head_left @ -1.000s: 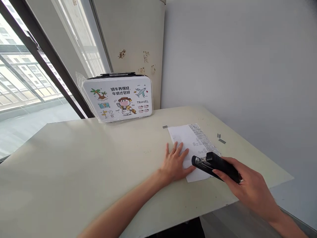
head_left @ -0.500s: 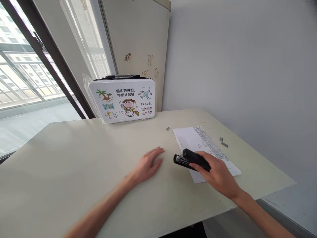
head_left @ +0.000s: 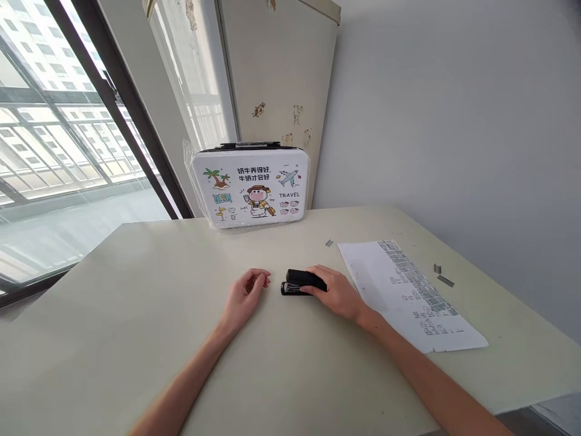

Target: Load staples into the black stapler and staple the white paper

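My right hand (head_left: pixel 338 294) grips a black stapler (head_left: pixel 296 282) that rests on the cream table (head_left: pixel 136 303), its nose pointing left. My left hand (head_left: pixel 245 295) lies on the table just left of the stapler, a short gap away, with its fingers loosely curled and nothing in them. A white printed sheet of paper (head_left: pixel 408 293) lies flat to the right of my right hand, untouched by either hand.
A white cartoon-printed case (head_left: pixel 252 189) marked TRAVEL stands upright at the table's far edge. Loose staple strips (head_left: pixel 441 274) lie right of the paper, and one small strip (head_left: pixel 329 243) near its top left corner. A window is on the left, a wall close on the right.
My right hand carried the stapler leftward off the paper and set it on the bare table. My left hand left the sheet, slid left and curled its fingers. The view has shifted.
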{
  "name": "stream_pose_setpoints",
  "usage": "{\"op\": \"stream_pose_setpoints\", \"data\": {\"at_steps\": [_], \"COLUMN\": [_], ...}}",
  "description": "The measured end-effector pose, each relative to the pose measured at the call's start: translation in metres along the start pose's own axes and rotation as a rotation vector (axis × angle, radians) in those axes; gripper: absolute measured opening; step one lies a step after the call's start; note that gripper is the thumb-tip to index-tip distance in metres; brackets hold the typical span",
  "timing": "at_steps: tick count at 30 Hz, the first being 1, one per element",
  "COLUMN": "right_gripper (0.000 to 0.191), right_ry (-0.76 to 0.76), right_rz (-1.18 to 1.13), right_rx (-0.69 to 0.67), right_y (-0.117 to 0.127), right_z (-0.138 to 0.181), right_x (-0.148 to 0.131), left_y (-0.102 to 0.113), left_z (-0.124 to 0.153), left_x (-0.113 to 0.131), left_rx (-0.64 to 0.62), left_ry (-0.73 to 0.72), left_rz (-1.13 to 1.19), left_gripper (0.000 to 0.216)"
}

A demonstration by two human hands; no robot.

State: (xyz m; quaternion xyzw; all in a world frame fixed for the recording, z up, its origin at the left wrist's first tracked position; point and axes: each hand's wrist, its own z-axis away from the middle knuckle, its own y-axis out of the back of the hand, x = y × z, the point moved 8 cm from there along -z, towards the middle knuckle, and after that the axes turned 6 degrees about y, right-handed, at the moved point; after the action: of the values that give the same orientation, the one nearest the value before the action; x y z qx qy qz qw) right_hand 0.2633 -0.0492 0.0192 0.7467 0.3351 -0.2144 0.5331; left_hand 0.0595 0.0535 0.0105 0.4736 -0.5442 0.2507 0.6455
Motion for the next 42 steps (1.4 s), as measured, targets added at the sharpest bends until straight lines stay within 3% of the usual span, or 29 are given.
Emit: {"op": "stream_pose_setpoints", "data": {"at_steps": [3,8,16,20,26,30,34,37,42], "right_gripper": [0.038,0.046,0.044,0.046,0.029,0.019,0.029,0.039,0.040], "right_ry": [-0.069,-0.252,-0.283,-0.261,-0.136,-0.014,0.337,0.538,0.641], "right_rz": [-0.135,-0.182,-0.159,-0.159,-0.095,-0.039,0.086,0.246,0.400], "right_rx": [0.048,0.274,0.293,0.271,0.081,0.173,0.302,0.301,0.286], "right_y": [0.001,0.011,0.004,0.008,0.001,0.006,0.013,0.007,-0.005], "right_z": [0.004,0.018,0.021,0.020,0.017,0.018,0.022,0.027,0.032], "right_x": [0.010,0.035,0.037,0.032,0.014,0.001,-0.037,-0.062,-0.078], "left_y": [0.001,0.003,0.022,0.028,0.013,-0.007,-0.030,-0.038,-0.038], "left_z": [-0.001,-0.001,0.005,0.007,0.006,0.006,0.010,0.014,0.015], "left_x": [-0.004,-0.002,0.006,0.002,-0.001,-0.013,-0.025,-0.026,-0.021], "left_rx": [0.013,0.058,0.290,0.332,0.203,0.093,-0.034,-0.079,-0.095], "left_ry": [0.004,0.011,0.034,0.054,0.061,0.212,0.497,0.626,0.644], "left_rz": [0.011,0.016,-0.002,0.034,0.208,0.677,1.094,1.229,1.307], "left_gripper": [0.035,0.032,0.029,0.030,0.034,0.030,0.032,0.036,0.035]}}
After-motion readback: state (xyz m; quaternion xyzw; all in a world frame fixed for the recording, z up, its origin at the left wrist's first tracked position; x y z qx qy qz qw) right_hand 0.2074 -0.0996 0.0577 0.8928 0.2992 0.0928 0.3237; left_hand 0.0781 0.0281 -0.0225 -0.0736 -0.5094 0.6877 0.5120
